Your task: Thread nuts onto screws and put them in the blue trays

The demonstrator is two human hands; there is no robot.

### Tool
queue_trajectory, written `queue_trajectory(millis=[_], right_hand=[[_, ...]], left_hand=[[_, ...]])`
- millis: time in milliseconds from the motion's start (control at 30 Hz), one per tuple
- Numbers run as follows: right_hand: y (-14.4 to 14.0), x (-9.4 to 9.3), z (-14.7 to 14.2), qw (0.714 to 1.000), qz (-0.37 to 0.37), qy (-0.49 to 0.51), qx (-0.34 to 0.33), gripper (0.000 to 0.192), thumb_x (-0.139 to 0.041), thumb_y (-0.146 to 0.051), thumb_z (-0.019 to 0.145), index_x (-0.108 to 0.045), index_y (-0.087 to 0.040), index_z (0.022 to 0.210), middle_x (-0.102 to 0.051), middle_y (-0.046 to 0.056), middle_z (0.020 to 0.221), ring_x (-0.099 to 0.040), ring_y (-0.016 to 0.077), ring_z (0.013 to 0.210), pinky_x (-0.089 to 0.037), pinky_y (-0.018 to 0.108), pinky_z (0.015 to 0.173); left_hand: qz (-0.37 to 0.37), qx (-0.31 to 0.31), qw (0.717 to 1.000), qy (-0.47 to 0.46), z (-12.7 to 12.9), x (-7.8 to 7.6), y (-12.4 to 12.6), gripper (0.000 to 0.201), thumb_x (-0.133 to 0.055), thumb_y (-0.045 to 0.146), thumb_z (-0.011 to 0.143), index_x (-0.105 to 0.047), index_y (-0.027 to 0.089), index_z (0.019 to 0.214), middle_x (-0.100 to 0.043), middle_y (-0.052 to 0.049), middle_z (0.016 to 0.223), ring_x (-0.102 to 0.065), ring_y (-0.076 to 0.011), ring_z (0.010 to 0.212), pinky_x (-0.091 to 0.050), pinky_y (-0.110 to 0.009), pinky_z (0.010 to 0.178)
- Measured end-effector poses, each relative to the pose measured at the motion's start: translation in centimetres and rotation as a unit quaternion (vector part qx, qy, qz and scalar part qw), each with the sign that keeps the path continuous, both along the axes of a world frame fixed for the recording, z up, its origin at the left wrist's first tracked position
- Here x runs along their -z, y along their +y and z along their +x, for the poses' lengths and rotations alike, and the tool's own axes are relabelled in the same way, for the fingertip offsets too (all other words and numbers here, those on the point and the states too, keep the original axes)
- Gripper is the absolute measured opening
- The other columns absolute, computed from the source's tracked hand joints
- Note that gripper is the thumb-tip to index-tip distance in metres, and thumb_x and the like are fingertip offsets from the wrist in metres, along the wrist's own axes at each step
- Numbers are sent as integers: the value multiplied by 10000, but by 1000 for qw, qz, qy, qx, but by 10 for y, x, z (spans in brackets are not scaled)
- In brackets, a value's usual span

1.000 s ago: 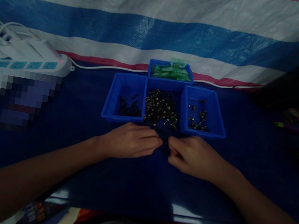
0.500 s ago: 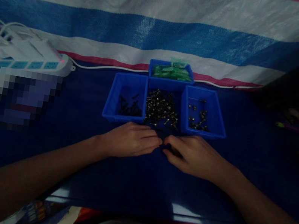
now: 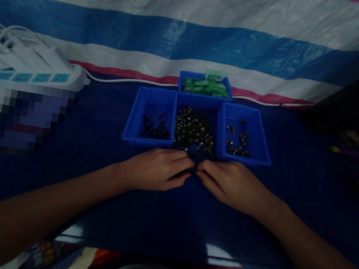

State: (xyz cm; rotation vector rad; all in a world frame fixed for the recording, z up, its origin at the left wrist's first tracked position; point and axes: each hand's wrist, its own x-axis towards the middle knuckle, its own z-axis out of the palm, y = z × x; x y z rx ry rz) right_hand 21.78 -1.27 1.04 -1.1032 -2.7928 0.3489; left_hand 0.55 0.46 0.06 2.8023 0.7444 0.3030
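My left hand (image 3: 163,169) and my right hand (image 3: 235,185) face each other low over the blue table, their fingertips a small gap apart. The fingers of my left hand are curled, with a narrow gap showing between thumb and forefinger. On my right hand, thumb and forefinger are pinched together. Anything held at the fingertips is too small and dark to make out. Just beyond my hands lies a pile of small metal screw-like parts (image 3: 194,128). It sits between a left blue bin (image 3: 131,115) with dark slim pieces and a right blue bin (image 3: 265,144) with small shiny pieces.
Behind the pile stands another blue bin (image 3: 204,97) with green plastic packets (image 3: 204,85). A white power strip (image 3: 78,78) with plugs and cables is at the left. A striped sheet (image 3: 195,40) hangs at the back. At the right lies a large dark object (image 3: 354,95).
My left thumb has parted a little from the forefinger, and the gap between the hands is slightly wider. My right fingers have drawn closer together. Bins and pile look unchanged.
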Motion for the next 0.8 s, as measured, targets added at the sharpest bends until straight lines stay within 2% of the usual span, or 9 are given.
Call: queue_trajectory(millis=[333, 500, 633, 800], right_hand=[[0, -1, 0, 1000, -6, 9, 10, 207, -341, -262, 909, -514, -159, 863, -573, 2, 666, -543, 108, 586, -330, 237, 552], [1, -1, 0, 1000, -12, 10, 5, 202, -348, -260, 907, -516, -157, 864, -581, 7, 679, -544, 109, 594, -337, 235, 564], [1, -1, 0, 1000, -25, 10, -6, 160, -386, -248, 892, -516, -164, 854, -599, 9, 720, -556, 108, 636, -349, 228, 589], [1, -1, 0, 1000, -20, 4, -11, 154, -380, -225, 890, -503, -168, 818, -587, 1, 697, -547, 104, 612, -340, 226, 570]], left_hand=[[-13, -27, 999, -16, 1, -1, 0, 183, -391, 252, 874, -530, 143, 923, -528, -16, 793, -541, -113, 723, -449, -221, 664], [-25, -10, 1000, -16, -1, 0, 2, 123, -424, 229, 849, -517, 152, 872, -517, -4, 768, -525, -101, 695, -431, -199, 633], [-19, 0, 999, -50, -3, 2, 2, 147, -413, 241, 872, -514, 151, 928, -533, -5, 789, -529, -92, 711, -431, -189, 650], [33, 38, 995, -89, -3, 2, -1, 191, -408, 281, 890, -529, 165, 981, -577, -16, 835, -551, -100, 766, -443, -199, 676]])
